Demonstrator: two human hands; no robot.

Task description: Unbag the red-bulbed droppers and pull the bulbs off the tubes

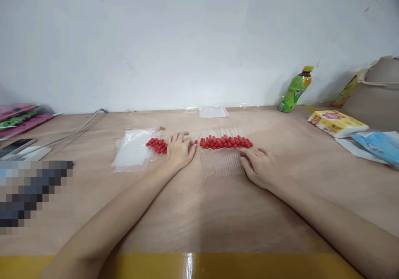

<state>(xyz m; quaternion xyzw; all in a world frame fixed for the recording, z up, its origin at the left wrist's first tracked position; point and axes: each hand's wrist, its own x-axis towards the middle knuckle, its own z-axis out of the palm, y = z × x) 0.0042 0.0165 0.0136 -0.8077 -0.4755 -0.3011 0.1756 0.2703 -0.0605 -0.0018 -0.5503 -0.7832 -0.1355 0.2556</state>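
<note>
Side by side on the brown table covering lie several clear droppers with red rubber bulbs (224,142); their thin transparent tubes (220,162) point toward me and away from me. To their left is a loose pile of red rubber bulbs (157,145), partly covered by my left hand (180,149). Between that hand's thumb and index finger a single red rubber bulb (195,142) shows, just left of the row. My right hand (260,167) rests palm down at the row's right end, thumb and index finger apart, touching or very near the last tubes. Its palm is hidden.
Clear zip bags (132,148) lie stacked at left; another small bag (213,112) lies near the wall. A cable (77,125) and phone (21,146) are far left. At right are a green drink bottle (294,92), yellow tissue pack (336,122) and blue packet (378,144).
</note>
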